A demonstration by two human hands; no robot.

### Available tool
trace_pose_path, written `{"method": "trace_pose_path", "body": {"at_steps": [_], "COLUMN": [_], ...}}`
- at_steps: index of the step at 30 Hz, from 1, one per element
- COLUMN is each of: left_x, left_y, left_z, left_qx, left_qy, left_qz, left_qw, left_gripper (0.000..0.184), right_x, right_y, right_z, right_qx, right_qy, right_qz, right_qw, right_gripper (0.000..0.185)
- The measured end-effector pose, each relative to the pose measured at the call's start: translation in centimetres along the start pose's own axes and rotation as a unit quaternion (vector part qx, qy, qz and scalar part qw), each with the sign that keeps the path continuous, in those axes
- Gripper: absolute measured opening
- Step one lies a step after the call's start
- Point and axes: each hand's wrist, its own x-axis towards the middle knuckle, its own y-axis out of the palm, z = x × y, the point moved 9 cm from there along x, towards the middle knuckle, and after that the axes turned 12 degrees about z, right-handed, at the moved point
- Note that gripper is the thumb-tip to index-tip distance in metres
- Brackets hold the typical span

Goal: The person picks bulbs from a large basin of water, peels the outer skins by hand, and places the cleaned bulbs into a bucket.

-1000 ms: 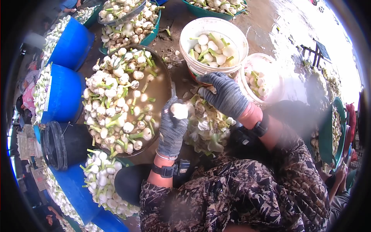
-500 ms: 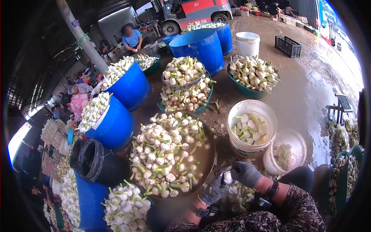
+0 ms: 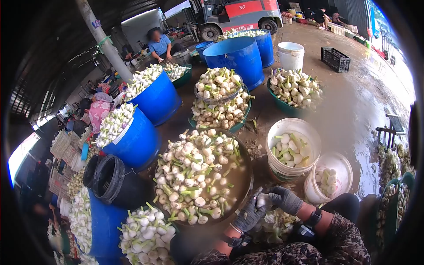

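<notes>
My left hand (image 3: 250, 216), in a grey glove, holds a white garlic bulb (image 3: 262, 200) at the bottom of the view. From the right, my right hand (image 3: 285, 200), gloved too, has its curled fingers against the same bulb. Pale peelings (image 3: 276, 225) lie just below my hands. A wide round tub of murky water (image 3: 234, 185) with many bulbs is left of them. Beyond my right hand stand a white bucket (image 3: 282, 170) of trimmed bulbs and a smaller pinkish bucket (image 3: 311, 187) with more bulbs.
Blue barrels (image 3: 141, 141) heaped with garlic and a black bucket (image 3: 119, 187) stand to the left. Green basins (image 3: 289, 108) of garlic are farther off. A seated person (image 3: 160, 46), a red forklift (image 3: 247, 11) and a black crate (image 3: 335, 59) are at the back.
The view has tilted up from my lap to the wider yard, so my hands now appear lower. My right hand, apart from the bulb earlier, has come in against it.
</notes>
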Motion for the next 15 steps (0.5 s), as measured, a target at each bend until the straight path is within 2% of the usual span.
{"method": "trace_pose_path", "body": {"at_steps": [1, 2, 3, 4, 5, 6, 7, 8, 10, 11, 12, 14, 15], "left_x": [0.0, 0.0, -0.1, -0.1, 0.1, 0.1, -0.1, 0.2, 0.0, 0.1, 0.4, 0.3, 0.3], "left_y": [0.0, 0.0, -0.4, -0.6, -0.4, 0.0, 0.4, 0.5, -0.2, -0.6, -0.8, -0.7, -0.6], "left_z": [0.1, 0.0, -1.6, -1.9, -1.3, -0.6, 1.3, 0.8, 0.4, -0.5, -0.3, 2.4, 2.6], "left_qx": [0.013, 0.026, 0.11, 0.109, 0.082, 0.053, -0.022, -0.007, 0.084, 0.06, 0.029, -0.167, -0.219], "left_qy": [0.002, 0.005, 0.063, 0.06, 0.017, -0.027, -0.066, -0.031, -0.007, 0.018, -0.007, -0.016, -0.023], "left_qz": [0.005, 0.012, -0.022, -0.024, -0.005, 0.015, -0.003, -0.01, -0.046, -0.058, -0.049, -0.066, -0.076], "left_qw": [1.0, 1.0, 0.992, 0.992, 0.996, 0.998, 0.998, 0.999, 0.995, 0.996, 0.998, 0.984, 0.973], "left_gripper": [0.054, 0.055, 0.051, 0.051, 0.047, 0.044, 0.038, 0.04, 0.047, 0.05, 0.048, 0.046, 0.044], "right_x": [-0.6, -0.6, -0.7, -0.9, -0.9, -0.7, -0.7, -1.0, 0.0, 0.3, 0.7, 1.8, 1.6], "right_y": [1.0, 1.2, 0.9, 1.0, 1.3, 1.4, 1.3, 1.2, -0.3, -1.2, -1.8, -2.3, -2.4], "right_z": [2.3, 2.1, 2.5, 3.0, 3.7, 3.6, 4.5, 5.0, 1.7, 0.7, -0.1, -3.5, -2.5], "right_qx": [0.078, 0.078, -0.061, -0.199, -0.256, -0.253, -0.294, -0.33, -0.194, -0.13, -0.095, 0.035, 0.005], "right_qy": [0.029, 0.029, 0.009, -0.012, -0.05, -0.046, -0.067, -0.079, -0.014, 0.008, 0.022, 0.086, 0.074], "right_qz": [0.015, 0.02, 0.005, -0.011, -0.024, -0.022, -0.049, -0.074, -0.114, -0.126, -0.137, -0.103, -0.104], "right_qw": [0.996, 0.996, 0.998, 0.98, 0.965, 0.966, 0.952, 0.938, 0.974, 0.983, 0.986, 0.99, 0.992], "right_gripper": [0.027, 0.027, 0.027, 0.028, 0.025, 0.025, 0.024, 0.022, 0.02, 0.02, 0.02, 0.02, 0.019]}}
